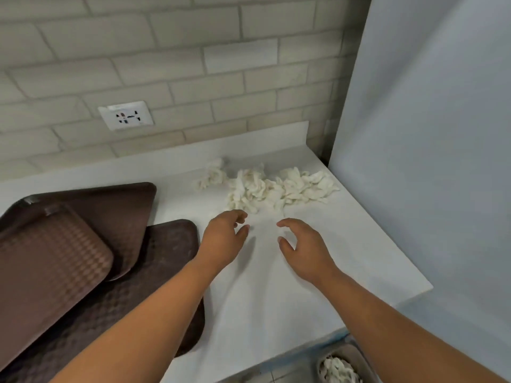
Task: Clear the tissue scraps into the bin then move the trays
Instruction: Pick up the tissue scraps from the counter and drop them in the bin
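Both arms reach forward over the white smooth countertop [262,294]. The left hand [224,239] is palm down, its fingers loosely curved and spread, and it holds nothing. The right hand [304,250] mirrors it, thumb turned inward, fingers relaxed and also not holding anything. The two hands are near each other with a bare strip of countertop between them. Their fingertips are just beside the near edge of the pile of white torn tissue scraps [276,189], which lies on the far right part of the countertop. I cannot tell if the left fingertips touch the nearest scrap.

On the left lie the brown textured plastic trays [110,211], stacked unevenly: a lighter brown one on top, a larger dark one under it, and another dark one nearer, under the left forearm.

The right edge of the countertop runs diagonally beside a pale grey-blue flat panel [428,134], and the pile reaches close to this edge. Between the trays and this edge the countertop is open. Below the near edge, at the lower right, a grey bin [351,352] shows partly, with white tissue inside. Behind the countertop is a beige tiled wall [193,78] with a white power socket [125,116].
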{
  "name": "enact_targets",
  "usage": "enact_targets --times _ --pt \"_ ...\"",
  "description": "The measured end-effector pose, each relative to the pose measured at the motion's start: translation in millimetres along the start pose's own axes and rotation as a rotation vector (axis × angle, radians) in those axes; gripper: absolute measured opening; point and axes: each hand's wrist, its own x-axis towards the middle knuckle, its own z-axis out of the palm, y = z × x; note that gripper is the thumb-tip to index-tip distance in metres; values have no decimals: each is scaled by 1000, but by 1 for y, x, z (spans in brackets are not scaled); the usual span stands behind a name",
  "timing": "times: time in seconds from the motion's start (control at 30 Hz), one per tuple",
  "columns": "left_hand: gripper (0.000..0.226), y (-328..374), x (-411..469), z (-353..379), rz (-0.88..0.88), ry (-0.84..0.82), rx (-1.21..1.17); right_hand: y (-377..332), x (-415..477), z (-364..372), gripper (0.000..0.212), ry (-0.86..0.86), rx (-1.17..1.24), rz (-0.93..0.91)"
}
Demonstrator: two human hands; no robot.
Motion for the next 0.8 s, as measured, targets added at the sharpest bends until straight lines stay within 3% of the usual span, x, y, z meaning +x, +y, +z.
enact_targets --times 0.2,0.4,0.57,0.63,0.73,0.8 --pt "38 -49 48 2 12 -103 153 -10 50 41 32 -27 -24 59" --pt "29 -66 69 28 141 -214 312 -3 68 57 32 16 -74 84" --pt "5 -66 67 18 131 -281 194 0 78 60 32 40 -64 109" --pt "16 -67 66 5 116 -338 87 -2 85 62 33 37 -50 113" --pt "35 -75 68 -20 61 -211 -57 -10 96 71 33 15 -37 97" --pt "27 -82 73 -39 -11 -51 -82 -19 105 80 33 -46 -47 84"
